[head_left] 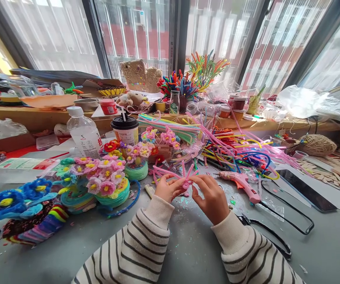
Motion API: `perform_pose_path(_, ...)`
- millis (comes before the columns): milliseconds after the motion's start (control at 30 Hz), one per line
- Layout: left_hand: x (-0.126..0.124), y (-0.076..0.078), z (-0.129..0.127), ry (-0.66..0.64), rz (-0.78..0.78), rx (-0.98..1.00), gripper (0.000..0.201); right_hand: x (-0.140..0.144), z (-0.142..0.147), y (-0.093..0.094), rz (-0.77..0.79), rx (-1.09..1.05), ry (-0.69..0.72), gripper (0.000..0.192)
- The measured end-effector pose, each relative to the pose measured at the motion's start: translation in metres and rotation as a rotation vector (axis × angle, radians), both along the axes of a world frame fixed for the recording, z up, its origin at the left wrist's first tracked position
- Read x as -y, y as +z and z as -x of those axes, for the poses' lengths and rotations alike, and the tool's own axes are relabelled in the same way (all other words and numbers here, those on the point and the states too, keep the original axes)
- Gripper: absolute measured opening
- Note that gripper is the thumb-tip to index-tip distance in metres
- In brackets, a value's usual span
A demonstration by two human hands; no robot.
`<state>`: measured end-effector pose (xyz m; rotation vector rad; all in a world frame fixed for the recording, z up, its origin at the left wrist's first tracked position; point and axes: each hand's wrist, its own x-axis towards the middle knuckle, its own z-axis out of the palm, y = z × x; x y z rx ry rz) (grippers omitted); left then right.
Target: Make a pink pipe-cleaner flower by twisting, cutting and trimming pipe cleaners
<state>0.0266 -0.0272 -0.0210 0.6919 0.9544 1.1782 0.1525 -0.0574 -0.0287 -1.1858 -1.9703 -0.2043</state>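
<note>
Both hands are working close together over the grey table point(187, 244), and between their fingertips they are pinching a small pink pipe-cleaner flower point(185, 182) whose loose stems are fanning up and out toward the far side. The left hand point(169, 189) is closing thumb and forefinger on the flower's left side, while the right hand point(213, 199) is nipping its right side with fingers curled narrow; the exact contact is partly hidden behind the fingers, so it seems both are gripping at the twisted centre. The piece is looking very light, fuzzy and soft on the outside with a thin wire core, so it is likely bending easily and keeping whatever shape it is given; taking it at the knotted middle rather than at the free ends should be keeping the petals from deforming. Just to the right of the right hand a pink glue gun point(242, 183) is lying with its black cord point(288, 215) trailing. To the left of the left hand finished flower pots point(107, 185) are standing, and beyond both hands a heap of coloured pipe cleaners point(235, 152) is spreading.
</note>
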Motion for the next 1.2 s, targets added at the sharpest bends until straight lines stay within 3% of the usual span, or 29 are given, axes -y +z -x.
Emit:
perform_pose_path(233,-0.001,-0.002,-0.001,0.006,-0.022,-0.004,0.040,0.000,0.001,-0.002,-0.092,0.163,-0.039,0.018)
perform_pose_path(467,-0.002,-0.006,-0.003,0.025,-0.163,-0.057,0.042,-0.003,0.000,-0.003,-0.178,0.213,-0.101,0.013)
perform_pose_path(667,0.003,-0.002,-0.003,0.103,-0.443,-0.310,0.035,-0.002,0.007,-0.001,-0.102,0.169,-0.153,0.014)
perform_pose_path(800,0.008,-0.002,-0.004,0.158,-0.635,-0.653,0.028,0.001,0.015,0.000,0.091,-0.028,-0.184,0.013)
perform_pose_path(1000,0.011,-0.007,-0.004,0.281,-1.053,-1.107,0.017,-0.002,0.019,0.000,0.498,-0.618,-0.060,0.013)
perform_pose_path(1100,0.011,-0.008,-0.003,0.316,-1.244,-1.199,0.015,-0.006,0.016,0.001,0.789,-0.999,0.049,0.013)
perform_pose_path(1200,0.010,-0.007,-0.003,0.304,-1.282,-1.171,0.016,-0.008,0.010,0.002,1.162,-1.264,0.266,0.017)
